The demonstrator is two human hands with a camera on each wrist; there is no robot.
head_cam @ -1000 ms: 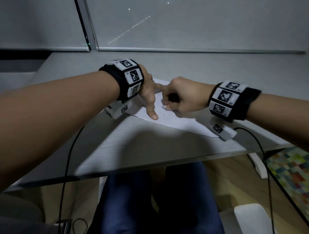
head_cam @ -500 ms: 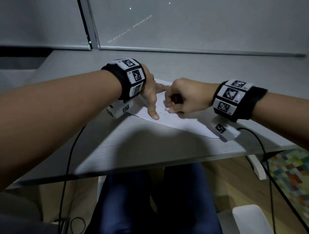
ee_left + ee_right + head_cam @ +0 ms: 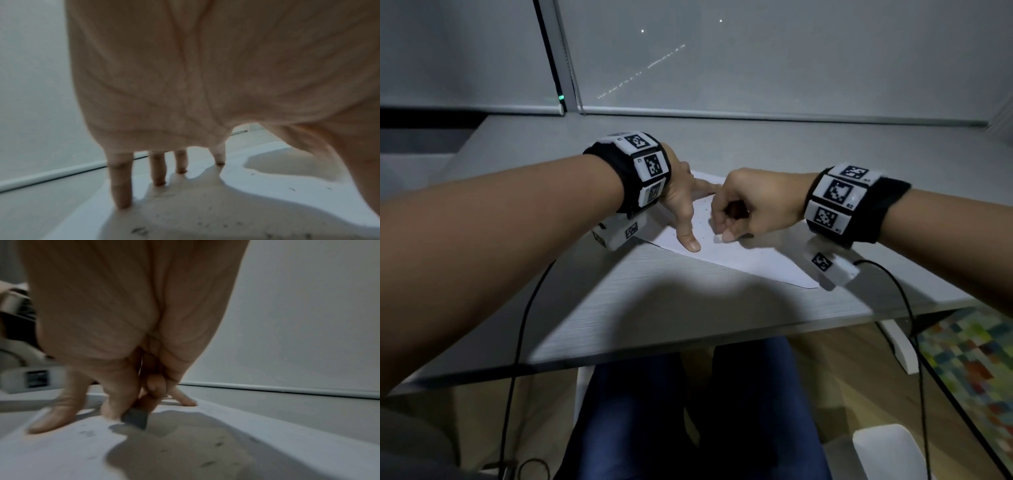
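Observation:
A white sheet of paper [image 3: 750,260] lies on the grey desk [image 3: 619,308], speckled with small dark crumbs. My left hand [image 3: 685,212] rests on it with straight, spread fingers [image 3: 121,186] and thumb [image 3: 690,240] pressing it flat. My right hand [image 3: 739,212] is curled and pinches a small eraser [image 3: 135,418], whose corner touches the paper [image 3: 61,451]. In the head view only a pale tip of the eraser [image 3: 719,238] shows below the thumb. The two hands nearly touch.
Closed grey window blinds [image 3: 756,61] rise behind the desk. Black cables [image 3: 517,342] hang off both wrists over the desk's front edge. Below are my legs in blue trousers [image 3: 688,411], a colourful rug [image 3: 969,370] at the right and a white object [image 3: 887,452].
My right hand has shifted slightly right and toward me with the eraser on the paper. The left hand has stayed pressed in place.

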